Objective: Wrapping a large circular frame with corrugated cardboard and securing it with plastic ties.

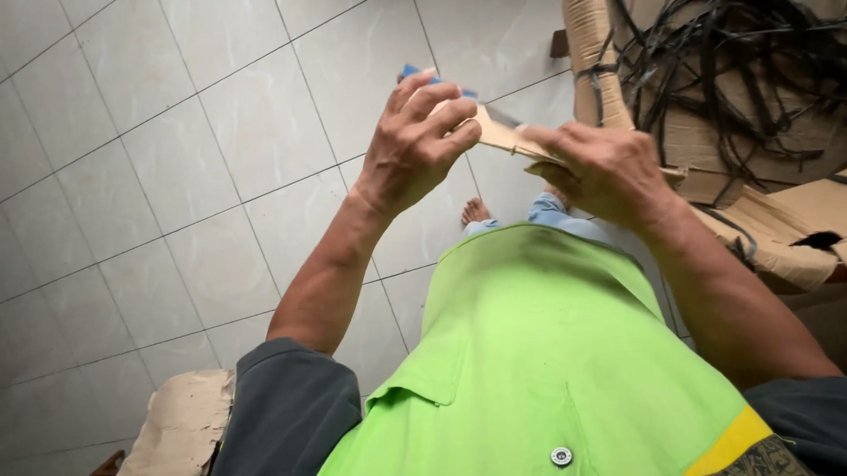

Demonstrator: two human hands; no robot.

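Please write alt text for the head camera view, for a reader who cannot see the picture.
Seen from above, a person's left hand and right hand hold a flat piece of cardboard together above a pale tiled floor. The left hand also holds something blue. To the right, a torn cardboard box holds tangled black strips.

Two hands (pixel 415 143) (pixel 597 171), one cardboard strip (pixel 495 134), one cardboard box (pixel 750 112).

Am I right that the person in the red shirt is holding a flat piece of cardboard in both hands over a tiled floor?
Not quite: the shirt is bright green, not red, as the head view shows. The rest holds: the left hand and right hand both grip a flat cardboard piece above the tiled floor.
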